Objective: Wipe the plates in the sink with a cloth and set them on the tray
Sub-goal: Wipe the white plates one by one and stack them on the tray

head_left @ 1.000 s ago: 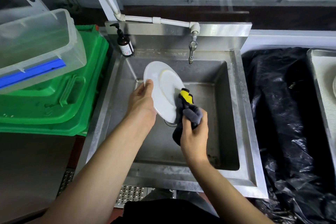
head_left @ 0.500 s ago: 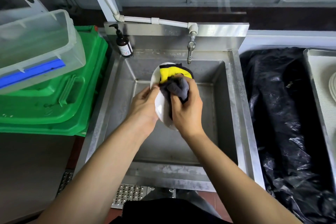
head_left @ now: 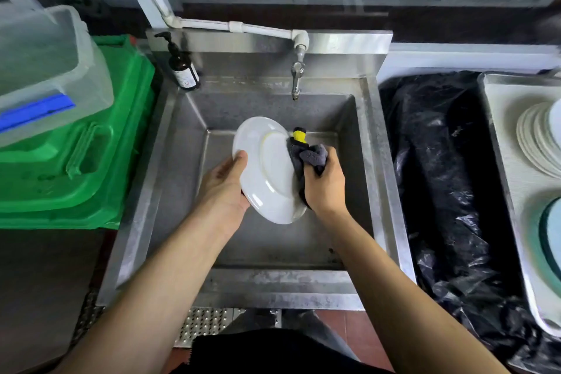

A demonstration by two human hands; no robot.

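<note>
Head view: a person works over a steel sink (head_left: 368, 143).
Plate: a white plate (head_left: 267, 173) held tilted above the basin — left hand (head_left: 223, 188) gripping its left rim.
Cloth: right hand (head_left: 326, 184) clutches a grey-and-yellow cloth (head_left: 306, 153) against the plate's right edge.
Tray: at far right, a tray (head_left: 501, 118) with stacked plates (head_left: 535, 138).
</note>
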